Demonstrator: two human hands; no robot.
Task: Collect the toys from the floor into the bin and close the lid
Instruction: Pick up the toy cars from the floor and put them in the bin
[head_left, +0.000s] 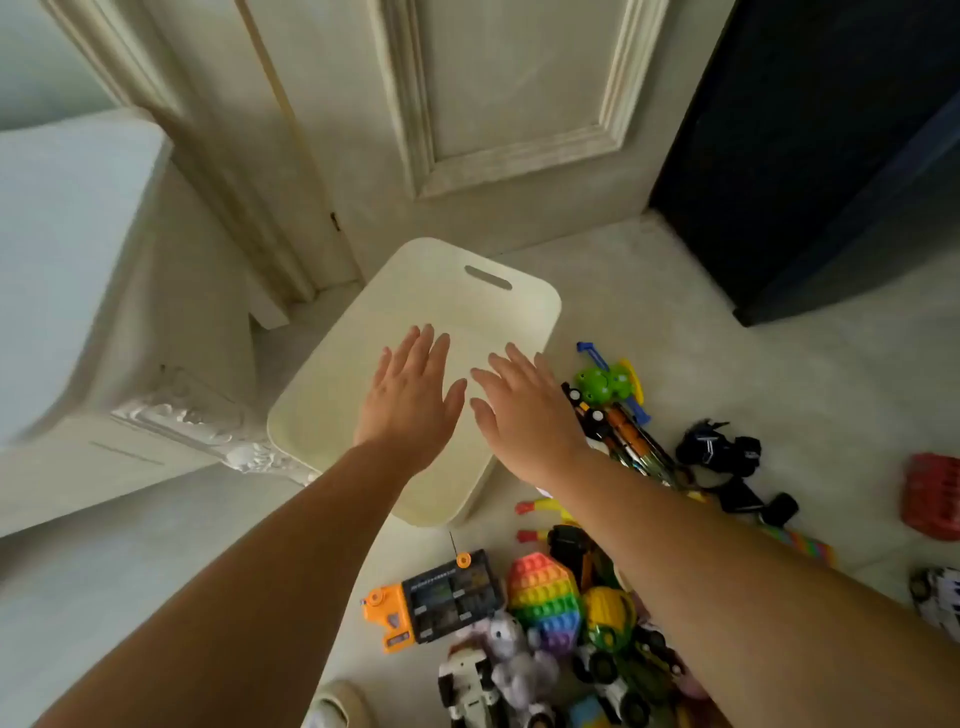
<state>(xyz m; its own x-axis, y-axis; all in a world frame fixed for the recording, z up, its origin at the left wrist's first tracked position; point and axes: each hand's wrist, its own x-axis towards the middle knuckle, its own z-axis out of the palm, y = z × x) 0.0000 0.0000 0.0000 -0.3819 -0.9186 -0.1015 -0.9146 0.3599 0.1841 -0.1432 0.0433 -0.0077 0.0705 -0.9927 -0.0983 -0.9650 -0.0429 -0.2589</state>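
Two flat, empty palms, left hand (410, 400) and right hand (524, 415), over the lid (467, 312). I'd hook its far slot (487, 277) and lift straight.

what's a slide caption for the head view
Left hand and right hand open over the bin lid, toys strewn beside it.

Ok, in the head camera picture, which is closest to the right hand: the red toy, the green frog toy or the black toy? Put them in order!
Starting from the right hand:
1. the green frog toy, just beside it on the right.
2. the black toy, farther right on the floor.
3. the red toy, way over at the picture's right edge.
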